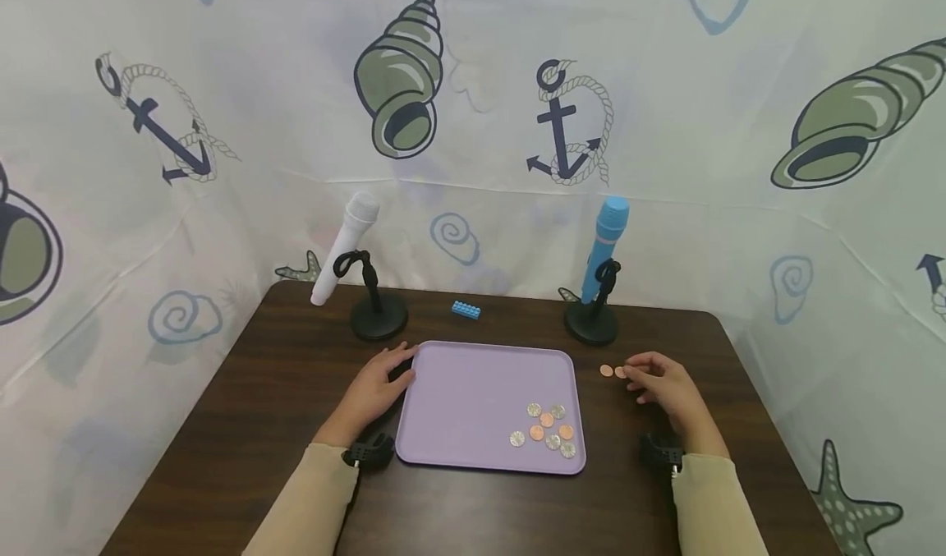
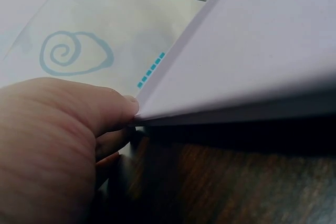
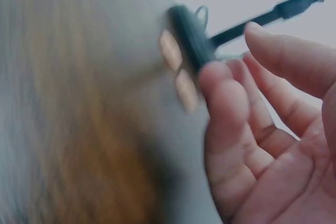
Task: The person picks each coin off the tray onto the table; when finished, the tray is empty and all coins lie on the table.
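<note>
A lilac rectangular tray [image 1: 473, 408] lies flat on the dark wooden table. My left hand [image 1: 378, 383] is at its far left side, fingertips touching the rim; up close in the left wrist view, the thumb [image 2: 113, 108] meets the tray's edge [image 2: 173, 116]. Several silver-coloured coins [image 1: 553, 441] and three copper-coloured coins [image 1: 546, 419] are grouped at the tray's near right. Two more copper-coloured coins [image 1: 606, 370] lie on the table right of it. My right hand [image 1: 661, 383] hovers at the right one, with thumb and index finger apart and nothing between them.
Behind the tray, a white microphone [image 1: 346, 244] leans in a black stand [image 1: 378, 316] on the left, a blue microphone [image 1: 606, 244] in another stand [image 1: 591, 323] on the right. A small blue toy brick [image 1: 466, 310] lies between. Patterned cloth [image 1: 488, 129] hangs along the table's back.
</note>
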The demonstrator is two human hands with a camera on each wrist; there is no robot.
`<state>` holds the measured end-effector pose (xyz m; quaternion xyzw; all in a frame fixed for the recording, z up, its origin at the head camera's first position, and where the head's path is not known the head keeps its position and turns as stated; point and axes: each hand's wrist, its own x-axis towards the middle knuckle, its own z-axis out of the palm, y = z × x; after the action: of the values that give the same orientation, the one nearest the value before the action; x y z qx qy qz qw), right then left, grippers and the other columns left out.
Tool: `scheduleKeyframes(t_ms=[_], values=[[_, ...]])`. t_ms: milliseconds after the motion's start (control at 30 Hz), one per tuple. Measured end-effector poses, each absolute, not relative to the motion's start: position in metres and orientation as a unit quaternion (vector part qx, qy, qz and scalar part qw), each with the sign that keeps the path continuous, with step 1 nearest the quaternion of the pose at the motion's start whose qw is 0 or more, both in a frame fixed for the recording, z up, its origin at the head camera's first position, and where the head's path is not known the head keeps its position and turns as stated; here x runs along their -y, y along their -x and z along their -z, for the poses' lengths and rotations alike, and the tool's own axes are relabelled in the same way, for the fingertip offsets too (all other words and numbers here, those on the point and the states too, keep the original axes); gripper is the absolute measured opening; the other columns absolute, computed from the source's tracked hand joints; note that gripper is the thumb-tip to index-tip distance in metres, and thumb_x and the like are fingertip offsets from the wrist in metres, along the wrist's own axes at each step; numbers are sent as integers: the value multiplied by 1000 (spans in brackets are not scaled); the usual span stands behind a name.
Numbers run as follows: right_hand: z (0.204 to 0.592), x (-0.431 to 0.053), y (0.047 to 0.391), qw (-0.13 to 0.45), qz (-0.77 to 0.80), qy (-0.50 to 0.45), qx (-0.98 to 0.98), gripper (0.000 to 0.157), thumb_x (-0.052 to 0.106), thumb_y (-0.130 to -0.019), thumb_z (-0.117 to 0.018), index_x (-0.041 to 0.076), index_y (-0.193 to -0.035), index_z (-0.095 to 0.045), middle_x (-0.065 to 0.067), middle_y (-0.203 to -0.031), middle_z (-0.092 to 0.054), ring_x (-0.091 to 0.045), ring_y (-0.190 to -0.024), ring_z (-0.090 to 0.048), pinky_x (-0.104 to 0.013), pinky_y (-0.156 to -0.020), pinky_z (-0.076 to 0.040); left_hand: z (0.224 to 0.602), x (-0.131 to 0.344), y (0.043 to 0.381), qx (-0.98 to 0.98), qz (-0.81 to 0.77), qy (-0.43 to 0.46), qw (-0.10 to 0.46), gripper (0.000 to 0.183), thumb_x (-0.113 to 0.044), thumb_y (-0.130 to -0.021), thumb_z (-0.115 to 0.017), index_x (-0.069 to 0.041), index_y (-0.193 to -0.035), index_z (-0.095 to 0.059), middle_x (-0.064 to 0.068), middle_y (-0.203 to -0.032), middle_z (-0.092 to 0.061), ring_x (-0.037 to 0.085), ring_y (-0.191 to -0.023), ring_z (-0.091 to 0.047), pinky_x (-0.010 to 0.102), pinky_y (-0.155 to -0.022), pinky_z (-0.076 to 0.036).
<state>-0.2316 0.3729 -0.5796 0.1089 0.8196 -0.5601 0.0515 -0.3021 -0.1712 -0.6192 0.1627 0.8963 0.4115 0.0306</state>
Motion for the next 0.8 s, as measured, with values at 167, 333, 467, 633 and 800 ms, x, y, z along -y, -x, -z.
scheduleKeyframes(t_ms=[167, 333, 467, 633, 800], values=[[549, -356, 225, 67, 520, -46, -850, 48, 33, -102, -80, 4, -136, -65, -22, -122, -73, -30, -102, -73, -34, -79, -67, 617, 170, 302, -897, -408, -165, 32, 52, -28, -108, -69, -19, -158, -59, 16, -169, -51, 50, -163, -34, 73, -130, -26], [518, -334, 221, 57, 479, 18, -876, 34, 29, -101, -81, 13, -128, -69, -16, -114, -75, -40, -101, -72, -32, -80, -67, 616, 169, 302, -898, -409, -160, 35, 52, -29, -108, -69, -20, -159, -59, 15, -169, -50, 49, -163, -33, 73, -130, -25], [507, -308, 216, 52, 433, 69, -897, 26, 22, -100, -82, 20, -123, -72, -8, -113, -75, -29, -100, -72, -33, -86, -66, 614, 169, 301, -898, -410, -159, 36, 52, -28, -108, -69, -19, -158, -60, 15, -169, -51, 49, -163, -33, 73, -130, -25], [506, -278, 212, 64, 342, 135, -928, 29, 11, -96, -83, 21, -122, -73, -7, -118, -73, -22, -107, -71, -40, -93, -66, 615, 169, 302, -898, -407, -161, 37, 52, -29, -108, -69, -19, -158, -59, 15, -169, -51, 49, -163, -34, 73, -130, -25], [514, -261, 213, 87, 283, 206, -933, 28, 6, -95, -83, 13, -121, -75, -9, -117, -74, -26, -106, -75, -40, -89, -68, 618, 171, 303, -901, -402, -162, 34, 52, -30, -108, -69, -20, -158, -59, 15, -169, -51, 49, -163, -34, 73, -130, -26]])
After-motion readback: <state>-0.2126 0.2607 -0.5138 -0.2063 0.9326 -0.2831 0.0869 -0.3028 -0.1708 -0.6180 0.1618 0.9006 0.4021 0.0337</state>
